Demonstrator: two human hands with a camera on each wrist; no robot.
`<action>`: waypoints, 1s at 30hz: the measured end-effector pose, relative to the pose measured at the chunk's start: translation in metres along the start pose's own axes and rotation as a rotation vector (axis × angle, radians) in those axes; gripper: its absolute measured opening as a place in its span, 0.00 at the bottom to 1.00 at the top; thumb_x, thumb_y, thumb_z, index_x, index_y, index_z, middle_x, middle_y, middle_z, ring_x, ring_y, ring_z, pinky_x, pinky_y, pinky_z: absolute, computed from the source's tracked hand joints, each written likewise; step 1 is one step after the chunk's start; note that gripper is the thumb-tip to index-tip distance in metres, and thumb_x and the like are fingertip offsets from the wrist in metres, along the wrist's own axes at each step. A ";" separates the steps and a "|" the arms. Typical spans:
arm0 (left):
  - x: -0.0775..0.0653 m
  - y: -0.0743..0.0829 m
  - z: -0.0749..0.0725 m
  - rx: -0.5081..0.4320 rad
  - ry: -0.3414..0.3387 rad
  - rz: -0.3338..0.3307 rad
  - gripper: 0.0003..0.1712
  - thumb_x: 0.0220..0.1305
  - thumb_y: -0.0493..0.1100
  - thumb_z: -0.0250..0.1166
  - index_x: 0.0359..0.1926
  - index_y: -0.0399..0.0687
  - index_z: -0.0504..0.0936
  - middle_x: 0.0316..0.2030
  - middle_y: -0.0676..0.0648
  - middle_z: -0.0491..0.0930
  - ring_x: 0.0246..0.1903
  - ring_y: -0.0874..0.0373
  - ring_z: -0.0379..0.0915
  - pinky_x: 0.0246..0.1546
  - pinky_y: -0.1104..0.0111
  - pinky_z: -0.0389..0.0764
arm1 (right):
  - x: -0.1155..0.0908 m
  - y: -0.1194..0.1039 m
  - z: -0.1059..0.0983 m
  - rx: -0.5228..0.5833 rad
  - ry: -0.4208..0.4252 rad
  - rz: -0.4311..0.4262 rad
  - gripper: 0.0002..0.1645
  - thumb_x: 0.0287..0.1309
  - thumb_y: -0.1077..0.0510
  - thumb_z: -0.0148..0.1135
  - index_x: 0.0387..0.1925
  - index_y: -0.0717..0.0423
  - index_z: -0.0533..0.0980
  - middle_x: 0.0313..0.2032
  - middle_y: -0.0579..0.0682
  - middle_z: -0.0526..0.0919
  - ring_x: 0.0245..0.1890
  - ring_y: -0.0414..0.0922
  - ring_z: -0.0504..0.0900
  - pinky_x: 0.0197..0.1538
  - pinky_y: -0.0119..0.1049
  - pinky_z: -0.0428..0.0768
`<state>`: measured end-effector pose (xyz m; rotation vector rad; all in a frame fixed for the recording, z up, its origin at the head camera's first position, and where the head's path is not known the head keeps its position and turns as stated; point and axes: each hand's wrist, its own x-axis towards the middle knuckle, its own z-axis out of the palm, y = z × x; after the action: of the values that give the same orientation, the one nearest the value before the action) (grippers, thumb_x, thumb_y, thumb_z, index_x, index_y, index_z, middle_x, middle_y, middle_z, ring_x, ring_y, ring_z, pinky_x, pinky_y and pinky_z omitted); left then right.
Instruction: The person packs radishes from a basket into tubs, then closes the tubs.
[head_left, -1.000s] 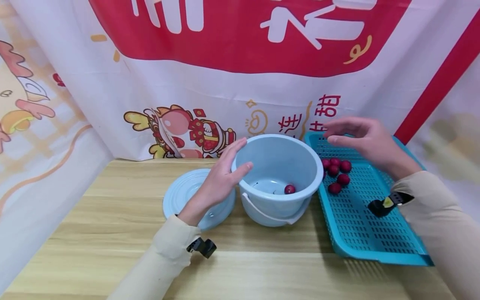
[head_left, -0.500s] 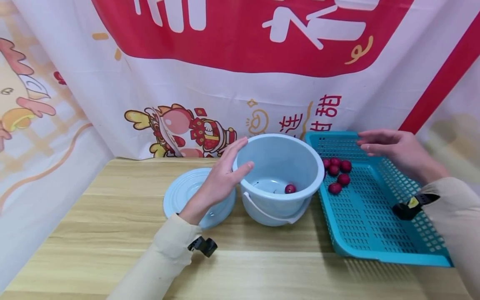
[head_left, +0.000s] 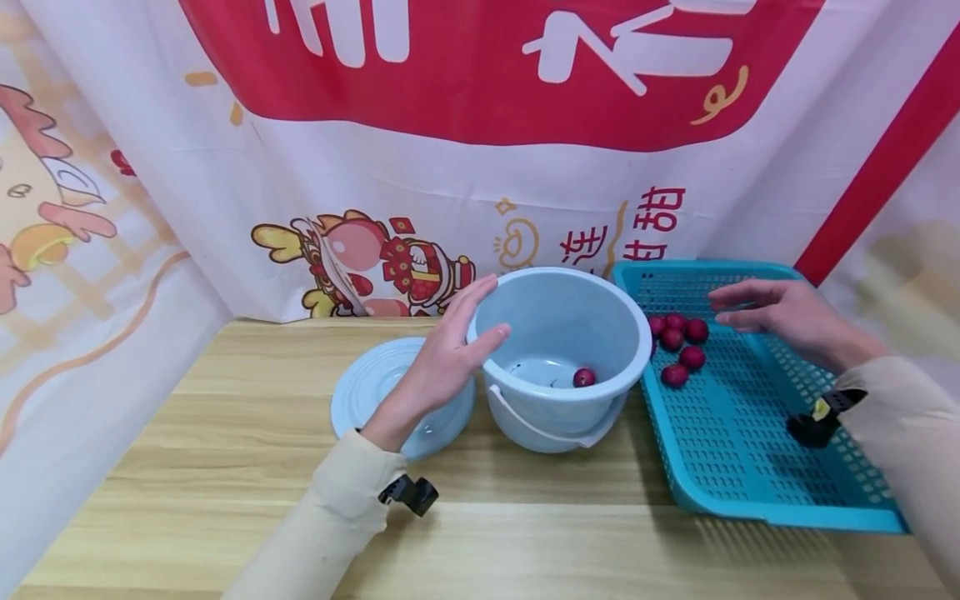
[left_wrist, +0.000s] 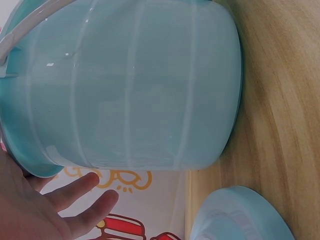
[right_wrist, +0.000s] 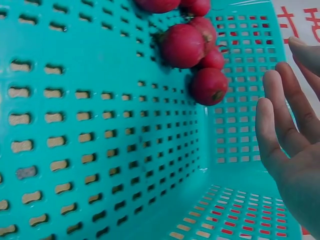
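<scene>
A light blue bucket [head_left: 551, 421] with a pale handle [head_left: 540, 429] stands upright on the table. One round red radish [head_left: 584, 377] lies on its bottom. Against the bucket's left rim rests my left hand [head_left: 442, 354], its thumb over the edge and its fingers extended along the outside. In the left wrist view the fingers [left_wrist: 75, 192] are spread and lightly bent. Over the back of a teal basket [head_left: 738, 433] hovers my right hand [head_left: 795, 317], fingers loosely extended and holding nothing. Several red radishes [right_wrist: 182, 46] cluster in the basket beside it.
The bucket's round blue lid [head_left: 367, 383] lies on the wooden table [head_left: 225, 467], partly under my left forearm. A printed cloth [head_left: 465, 192] hangs behind the table. The basket stands close against the bucket's right side.
My right hand has moved right, away from the bucket side, and lowered over the basket. The left hand, the bucket and the radishes stay in place.
</scene>
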<state>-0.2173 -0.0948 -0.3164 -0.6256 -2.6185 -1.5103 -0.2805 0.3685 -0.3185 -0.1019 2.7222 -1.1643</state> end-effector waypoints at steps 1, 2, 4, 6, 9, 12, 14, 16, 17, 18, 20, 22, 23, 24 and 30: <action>0.000 0.000 -0.001 0.003 0.005 -0.004 0.41 0.77 0.59 0.57 0.84 0.61 0.57 0.85 0.58 0.51 0.85 0.55 0.45 0.80 0.36 0.56 | 0.001 0.001 0.001 0.000 -0.013 0.003 0.45 0.68 0.41 0.70 0.78 0.53 0.67 0.74 0.59 0.70 0.63 0.53 0.78 0.55 0.42 0.87; -0.001 0.000 -0.001 0.006 0.009 -0.008 0.41 0.77 0.59 0.57 0.84 0.61 0.57 0.85 0.59 0.51 0.85 0.55 0.46 0.80 0.36 0.56 | 0.003 0.002 0.002 0.001 -0.027 0.005 0.44 0.69 0.42 0.70 0.78 0.54 0.67 0.74 0.61 0.69 0.64 0.56 0.77 0.55 0.43 0.86; 0.000 0.000 -0.002 0.008 0.009 -0.006 0.41 0.77 0.59 0.57 0.84 0.61 0.57 0.85 0.59 0.51 0.85 0.55 0.45 0.80 0.36 0.55 | 0.004 0.004 0.005 -0.009 -0.049 0.012 0.42 0.70 0.44 0.69 0.78 0.54 0.67 0.75 0.63 0.68 0.66 0.59 0.76 0.55 0.43 0.87; 0.000 0.001 -0.002 0.007 0.008 -0.005 0.41 0.77 0.60 0.57 0.84 0.61 0.57 0.84 0.59 0.51 0.85 0.55 0.45 0.81 0.36 0.55 | 0.005 0.007 0.007 -0.024 -0.070 0.019 0.41 0.71 0.45 0.68 0.77 0.55 0.67 0.74 0.64 0.69 0.65 0.59 0.75 0.55 0.45 0.86; 0.001 0.000 -0.002 -0.002 -0.008 -0.004 0.40 0.77 0.59 0.57 0.84 0.61 0.56 0.85 0.59 0.51 0.85 0.55 0.45 0.81 0.37 0.55 | 0.004 0.012 0.009 -0.054 -0.093 0.034 0.41 0.70 0.45 0.69 0.76 0.57 0.69 0.73 0.66 0.69 0.63 0.58 0.77 0.56 0.48 0.87; 0.001 0.000 0.000 -0.008 -0.008 -0.009 0.40 0.77 0.59 0.57 0.84 0.61 0.57 0.84 0.59 0.51 0.85 0.55 0.45 0.81 0.37 0.55 | 0.003 0.015 0.011 -0.071 -0.123 0.026 0.41 0.68 0.46 0.71 0.75 0.58 0.69 0.73 0.68 0.70 0.62 0.59 0.77 0.56 0.53 0.87; 0.001 0.000 0.001 -0.015 -0.008 -0.009 0.40 0.77 0.59 0.57 0.84 0.61 0.57 0.85 0.59 0.51 0.85 0.54 0.45 0.81 0.37 0.55 | 0.002 0.016 0.012 -0.082 -0.138 0.017 0.42 0.67 0.46 0.72 0.75 0.59 0.70 0.72 0.68 0.71 0.64 0.61 0.76 0.57 0.54 0.87; 0.001 0.000 0.003 -0.021 -0.006 -0.006 0.40 0.77 0.59 0.57 0.84 0.60 0.57 0.84 0.58 0.51 0.85 0.54 0.45 0.81 0.37 0.56 | 0.001 0.019 0.012 -0.085 -0.153 0.015 0.42 0.66 0.46 0.73 0.74 0.59 0.70 0.72 0.68 0.71 0.66 0.62 0.72 0.57 0.54 0.87; 0.001 0.000 0.004 -0.023 -0.007 -0.006 0.40 0.77 0.59 0.57 0.84 0.60 0.57 0.84 0.58 0.52 0.85 0.54 0.46 0.81 0.37 0.56 | 0.000 0.020 0.012 -0.087 -0.161 0.019 0.42 0.65 0.46 0.73 0.74 0.59 0.70 0.72 0.68 0.71 0.67 0.64 0.70 0.57 0.54 0.87; 0.001 0.000 0.005 -0.025 -0.010 -0.005 0.40 0.77 0.59 0.57 0.84 0.60 0.57 0.84 0.58 0.52 0.85 0.54 0.46 0.81 0.38 0.56 | -0.001 0.021 0.012 -0.090 -0.168 0.024 0.43 0.65 0.46 0.74 0.74 0.59 0.71 0.73 0.69 0.71 0.68 0.65 0.69 0.57 0.54 0.86; 0.002 0.000 0.007 -0.026 -0.017 0.000 0.40 0.77 0.60 0.56 0.84 0.61 0.57 0.84 0.58 0.52 0.85 0.54 0.46 0.81 0.38 0.56 | -0.002 0.024 0.012 -0.101 -0.180 0.035 0.42 0.65 0.47 0.74 0.74 0.60 0.71 0.73 0.70 0.70 0.68 0.68 0.67 0.56 0.55 0.86; 0.003 0.001 0.008 -0.025 -0.021 0.006 0.40 0.77 0.60 0.56 0.84 0.62 0.57 0.85 0.58 0.51 0.85 0.55 0.45 0.81 0.38 0.55 | -0.003 0.025 0.012 -0.115 -0.187 0.046 0.41 0.65 0.47 0.74 0.73 0.61 0.72 0.73 0.72 0.70 0.69 0.70 0.65 0.56 0.56 0.84; 0.003 0.001 0.009 -0.023 -0.022 0.009 0.40 0.77 0.61 0.56 0.84 0.62 0.57 0.85 0.58 0.51 0.85 0.55 0.45 0.81 0.38 0.55 | -0.002 0.025 0.012 -0.127 -0.188 0.051 0.41 0.64 0.46 0.74 0.72 0.60 0.73 0.73 0.72 0.70 0.69 0.70 0.65 0.56 0.57 0.83; 0.004 0.001 0.008 -0.024 -0.021 0.011 0.40 0.77 0.61 0.56 0.84 0.62 0.57 0.85 0.58 0.51 0.85 0.55 0.45 0.82 0.38 0.54 | -0.002 0.025 0.013 -0.134 -0.193 0.056 0.41 0.65 0.45 0.73 0.72 0.60 0.73 0.72 0.72 0.70 0.69 0.71 0.65 0.57 0.57 0.83; 0.001 -0.001 0.002 -0.017 0.004 0.001 0.40 0.77 0.60 0.57 0.84 0.62 0.58 0.84 0.59 0.52 0.85 0.56 0.45 0.82 0.39 0.54 | 0.007 0.019 0.020 -0.124 -0.244 0.065 0.41 0.65 0.45 0.73 0.73 0.59 0.73 0.71 0.70 0.73 0.66 0.65 0.70 0.56 0.50 0.85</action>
<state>-0.2189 -0.0935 -0.3179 -0.6248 -2.6043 -1.5331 -0.2838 0.3665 -0.3469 -0.1599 2.5588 -0.9009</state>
